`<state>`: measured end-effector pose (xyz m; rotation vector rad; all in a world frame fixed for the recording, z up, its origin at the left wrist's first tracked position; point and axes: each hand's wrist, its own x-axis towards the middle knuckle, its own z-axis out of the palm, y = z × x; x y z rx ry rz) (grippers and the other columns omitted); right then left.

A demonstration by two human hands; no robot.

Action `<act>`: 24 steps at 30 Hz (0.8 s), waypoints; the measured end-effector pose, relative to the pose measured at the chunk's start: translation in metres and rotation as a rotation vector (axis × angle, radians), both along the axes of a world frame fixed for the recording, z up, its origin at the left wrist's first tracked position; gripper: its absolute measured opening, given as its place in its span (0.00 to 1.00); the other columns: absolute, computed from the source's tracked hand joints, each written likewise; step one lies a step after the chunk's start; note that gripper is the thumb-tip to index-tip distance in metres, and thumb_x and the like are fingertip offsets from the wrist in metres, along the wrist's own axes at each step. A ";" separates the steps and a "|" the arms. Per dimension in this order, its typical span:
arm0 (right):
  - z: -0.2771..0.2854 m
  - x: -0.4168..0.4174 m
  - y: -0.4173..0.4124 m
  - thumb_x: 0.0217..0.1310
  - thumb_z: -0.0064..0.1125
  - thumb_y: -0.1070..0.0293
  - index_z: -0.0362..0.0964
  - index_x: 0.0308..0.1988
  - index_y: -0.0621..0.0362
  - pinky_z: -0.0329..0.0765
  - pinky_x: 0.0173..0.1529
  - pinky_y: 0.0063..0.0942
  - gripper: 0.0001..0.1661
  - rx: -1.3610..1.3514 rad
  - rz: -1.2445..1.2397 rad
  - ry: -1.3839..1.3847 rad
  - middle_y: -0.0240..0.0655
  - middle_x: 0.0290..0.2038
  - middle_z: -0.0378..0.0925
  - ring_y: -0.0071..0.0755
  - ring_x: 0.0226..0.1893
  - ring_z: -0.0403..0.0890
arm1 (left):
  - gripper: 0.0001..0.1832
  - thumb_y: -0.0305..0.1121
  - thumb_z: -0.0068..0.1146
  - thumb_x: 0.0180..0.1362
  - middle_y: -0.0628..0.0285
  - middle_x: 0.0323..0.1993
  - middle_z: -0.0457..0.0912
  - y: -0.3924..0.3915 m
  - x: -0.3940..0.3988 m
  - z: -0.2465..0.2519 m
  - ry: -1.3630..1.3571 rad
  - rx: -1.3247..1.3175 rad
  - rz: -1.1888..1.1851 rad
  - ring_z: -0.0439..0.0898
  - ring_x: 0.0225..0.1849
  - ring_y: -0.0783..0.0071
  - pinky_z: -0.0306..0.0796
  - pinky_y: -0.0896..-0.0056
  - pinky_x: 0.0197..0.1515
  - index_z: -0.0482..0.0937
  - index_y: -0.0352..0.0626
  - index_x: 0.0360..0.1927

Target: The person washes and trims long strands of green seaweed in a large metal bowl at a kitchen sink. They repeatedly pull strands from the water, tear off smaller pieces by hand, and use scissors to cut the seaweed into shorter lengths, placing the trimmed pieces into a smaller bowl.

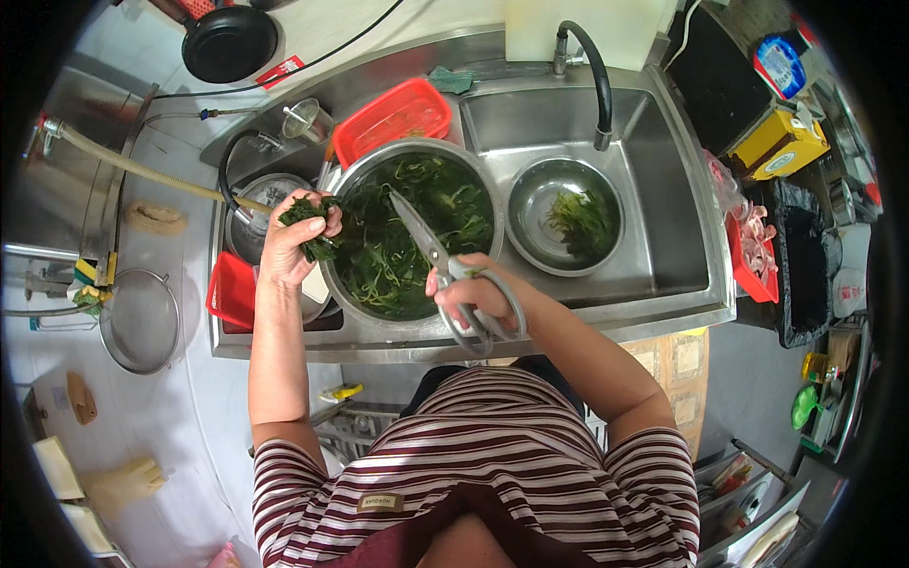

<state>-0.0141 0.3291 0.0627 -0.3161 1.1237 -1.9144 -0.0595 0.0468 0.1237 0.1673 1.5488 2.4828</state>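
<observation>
My left hand (pixel 295 238) is closed around a bunch of dark leafy greens (pixel 316 226) at the left rim of a large steel basin (pixel 497 213). More greens (pixel 387 266) float in the water that fills this basin. In my right hand (pixel 476 295) are grey-handled scissors (pixel 433 245), their blades together or nearly so, pointing up and left over the basin. To the right, in the sink (pixel 660 213), a smaller steel bowl (pixel 518 245) holds water and a clump of greens (pixel 579 220).
A black flexible faucet (pixel 603 92) arches over the sink. Behind the basin sits a red plastic basket (pixel 394 117). At left are a second hose faucet (pixel 226 170), a red container (pixel 233 287) and a hanging strainer (pixel 140 323). A black-lined bin (pixel 802 263) stands right of the sink.
</observation>
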 end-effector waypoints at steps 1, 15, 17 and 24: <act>-0.003 0.003 0.003 0.50 0.55 0.67 0.70 0.39 0.61 0.68 0.29 0.22 0.15 -0.027 0.053 -0.020 0.32 0.20 0.71 0.23 0.20 0.72 | 0.14 0.19 0.64 0.41 0.55 0.35 0.74 0.004 -0.002 0.001 0.005 0.018 -0.025 0.71 0.31 0.68 0.64 0.70 0.32 0.73 0.36 0.32; -0.023 0.002 0.022 0.49 0.52 0.72 0.65 0.44 0.62 0.71 0.32 0.24 0.19 -0.102 -0.206 0.100 0.34 0.25 0.72 0.25 0.25 0.74 | 0.19 0.21 0.65 0.42 0.60 0.39 0.72 0.106 -0.014 -0.027 -0.077 0.010 -0.142 0.72 0.31 0.73 0.66 0.72 0.34 0.71 0.39 0.39; -0.023 0.003 0.038 0.48 0.51 0.72 0.65 0.44 0.62 0.72 0.32 0.25 0.19 -0.082 -0.240 0.114 0.33 0.25 0.70 0.25 0.24 0.74 | 0.17 0.21 0.64 0.42 0.59 0.41 0.71 0.122 -0.022 -0.034 -0.065 0.053 -0.123 0.72 0.31 0.73 0.66 0.72 0.34 0.72 0.39 0.37; -0.035 0.008 0.084 0.49 0.52 0.73 0.66 0.42 0.60 0.71 0.32 0.24 0.16 -0.042 -0.354 0.137 0.33 0.25 0.72 0.24 0.24 0.74 | 0.15 0.20 0.64 0.41 0.55 0.47 0.73 0.179 -0.052 -0.055 -0.227 0.036 -0.344 0.71 0.30 0.73 0.66 0.70 0.34 0.73 0.39 0.32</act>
